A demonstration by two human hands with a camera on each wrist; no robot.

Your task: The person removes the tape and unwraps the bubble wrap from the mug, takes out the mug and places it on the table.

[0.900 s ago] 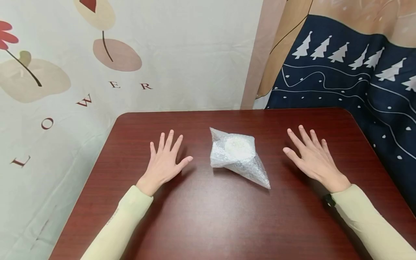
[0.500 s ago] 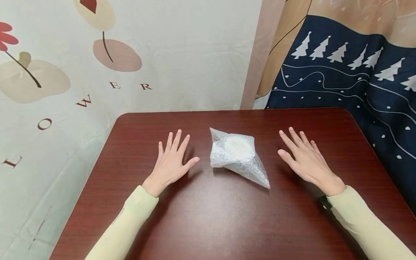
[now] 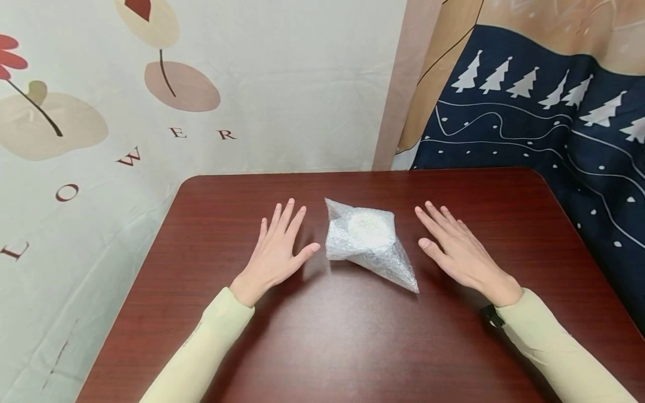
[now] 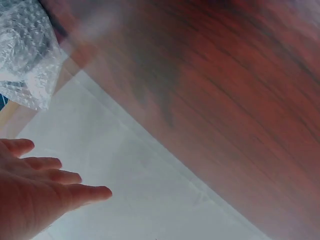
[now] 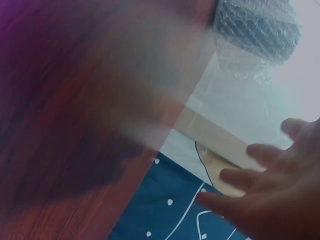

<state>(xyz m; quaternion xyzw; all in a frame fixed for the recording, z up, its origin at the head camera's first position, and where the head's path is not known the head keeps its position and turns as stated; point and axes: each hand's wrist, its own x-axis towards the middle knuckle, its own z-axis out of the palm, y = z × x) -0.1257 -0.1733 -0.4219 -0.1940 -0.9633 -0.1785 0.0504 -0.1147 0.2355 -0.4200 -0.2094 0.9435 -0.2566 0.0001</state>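
A bubble-wrap parcel (image 3: pixel 370 238) lies on the dark red wooden table, with a pale round shape showing through its top. Its wrap tapers to a point toward the lower right. My left hand (image 3: pixel 276 249) is over the table just left of it, fingers spread and thumb pointing at the wrap. On the other side my right hand (image 3: pixel 461 254) hovers with straight fingers angled toward the parcel. Neither hand touches it. Both wrist views show bubble wrap, in the left one at the upper left (image 4: pixel 25 55) and in the right one at the top (image 5: pixel 260 32).
The table (image 3: pixel 322 347) has rounded far corners. Behind it hangs a pale cloth (image 3: pixel 302 84) printed with flowers and letters. A navy cloth (image 3: pixel 529 126) with white trees hangs at the right. A dark band (image 3: pixel 492 316) sits at the right wrist.
Both hands have moved inward, the left one to the right and the right one to the left, closing in on the parcel. The parcel has stayed in place.
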